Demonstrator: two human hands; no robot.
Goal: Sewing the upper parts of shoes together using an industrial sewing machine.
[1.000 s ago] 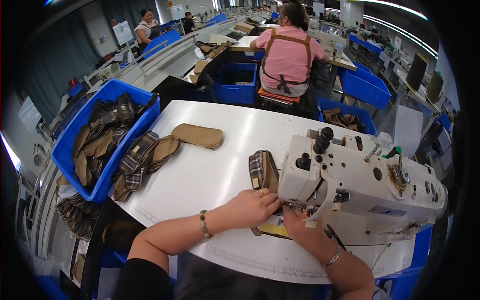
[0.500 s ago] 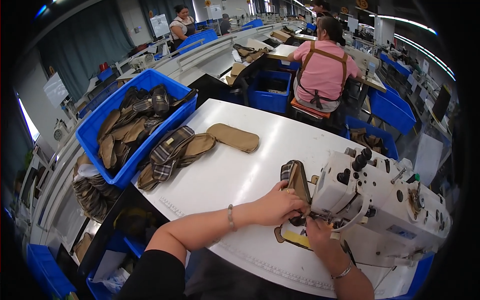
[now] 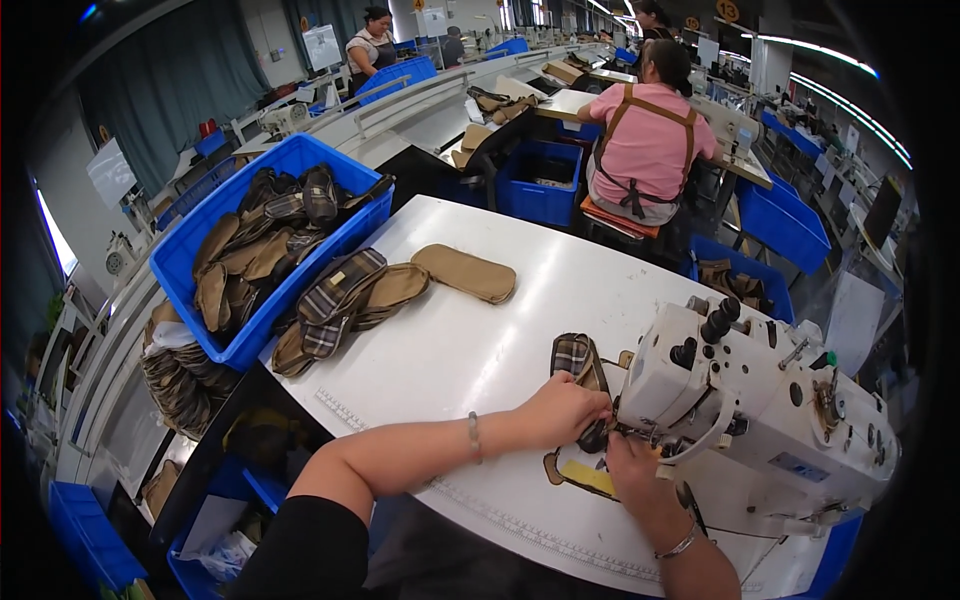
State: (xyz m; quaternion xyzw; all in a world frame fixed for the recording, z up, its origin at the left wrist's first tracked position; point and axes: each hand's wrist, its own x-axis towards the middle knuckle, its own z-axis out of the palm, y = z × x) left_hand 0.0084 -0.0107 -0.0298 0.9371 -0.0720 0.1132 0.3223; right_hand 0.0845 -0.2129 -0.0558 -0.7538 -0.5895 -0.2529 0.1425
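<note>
A small plaid and brown fabric pouch piece (image 3: 572, 352) stands partly raised beside the needle end of a white sewing machine (image 3: 735, 390). Closed round its near part is my left hand (image 3: 565, 410), thumb and fingers pinching the edge. A dark edge of the piece shows below those fingers. My right hand (image 3: 645, 475) is closed just right of it, fingertips pressed together close to the presser foot; what they grip is hidden. Beneath the hands lies a yellow patch (image 3: 588, 476) on the machine bed.
On the white table (image 3: 450, 350) lie a flat brown oval piece (image 3: 464, 274) and several stacked plaid pouches (image 3: 340, 287). A blue bin (image 3: 240, 350) full of similar pieces stands at the left. Beyond the table sits a co-worker in pink (image 3: 645, 135), beside other blue bins.
The fabric piece has turned and shifted slightly left, showing more of its plaid side. My left hand has rolled with it; my right hand has moved slightly left.
</note>
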